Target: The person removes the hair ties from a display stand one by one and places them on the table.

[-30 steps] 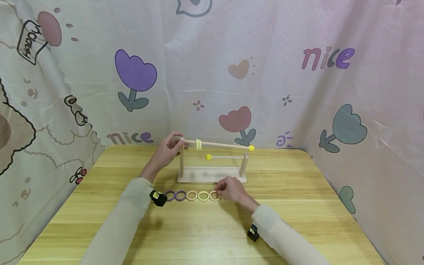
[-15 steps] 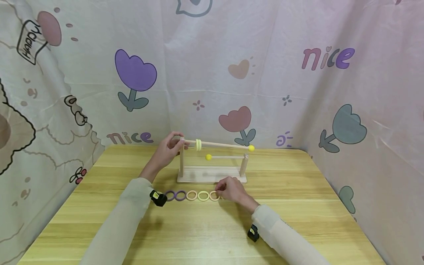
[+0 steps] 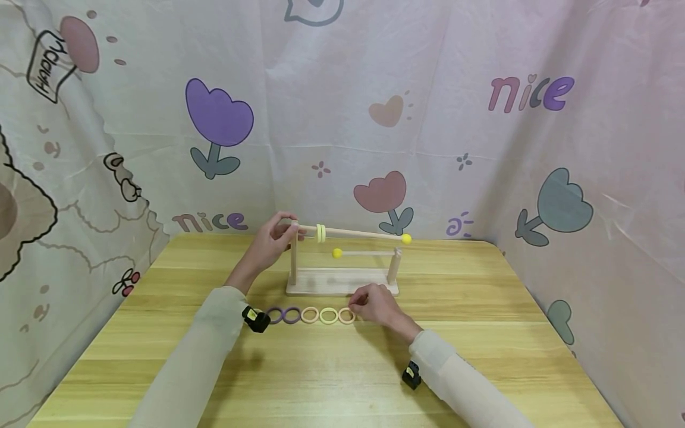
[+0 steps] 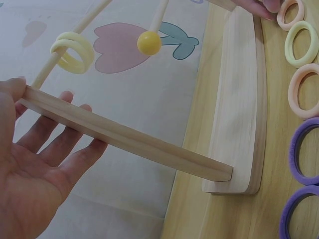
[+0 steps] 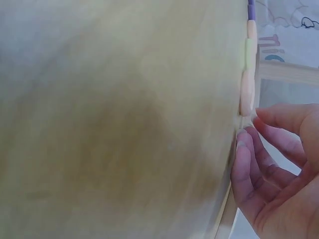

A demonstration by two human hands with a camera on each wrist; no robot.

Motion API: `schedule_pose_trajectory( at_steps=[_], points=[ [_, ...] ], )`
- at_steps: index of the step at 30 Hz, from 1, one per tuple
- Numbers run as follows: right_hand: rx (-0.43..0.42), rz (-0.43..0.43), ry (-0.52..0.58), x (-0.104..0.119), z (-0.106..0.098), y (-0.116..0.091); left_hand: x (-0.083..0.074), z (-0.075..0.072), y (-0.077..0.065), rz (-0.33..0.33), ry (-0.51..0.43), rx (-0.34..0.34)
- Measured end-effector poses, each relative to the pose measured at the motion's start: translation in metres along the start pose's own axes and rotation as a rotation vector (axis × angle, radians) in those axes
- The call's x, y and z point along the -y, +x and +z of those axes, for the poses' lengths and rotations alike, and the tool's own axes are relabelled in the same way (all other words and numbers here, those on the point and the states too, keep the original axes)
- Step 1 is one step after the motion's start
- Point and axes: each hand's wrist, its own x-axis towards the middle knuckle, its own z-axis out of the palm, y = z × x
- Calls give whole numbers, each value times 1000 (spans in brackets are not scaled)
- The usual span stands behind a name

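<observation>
My left hand (image 3: 274, 238) grips the top of the left post (image 4: 124, 130) of a wooden stand (image 3: 342, 281), thumb on the near side and fingers behind. Two pale yellow hair ties (image 3: 320, 233) hang on the stand's upper rod (image 3: 358, 233), close to that post. In front of the stand lies a row of hair ties: purple (image 3: 291, 315), peach (image 3: 310, 315) and pale yellow (image 3: 329, 315). At the row's right end, my right hand (image 3: 377, 304) has its bent fingertips beside the last peach hair tie (image 5: 246, 93); I see nothing held between them.
A lower rod with a yellow ball (image 3: 336, 253) juts left from the stand's short right post (image 3: 395, 266). Another yellow ball (image 3: 407, 239) caps the upper rod. The wooden table (image 3: 481, 356) meets a patterned cloth (image 3: 439, 119) behind the stand.
My right hand has shifted very slightly right, and its fingertips overlap the last peach hair tie less. My left hand, the stand and the row of hair ties stay put.
</observation>
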Motion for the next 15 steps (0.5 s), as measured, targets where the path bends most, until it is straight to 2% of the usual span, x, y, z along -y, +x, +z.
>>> schedule_pose_trajectory(
  at_steps=[8, 15],
  points=[
    [-54, -8, 33, 6, -10, 1, 0, 0, 1, 5, 5, -2],
    [-98, -41, 9, 12, -18, 8, -1, 1, 0, -1, 14, -1]
  ],
)
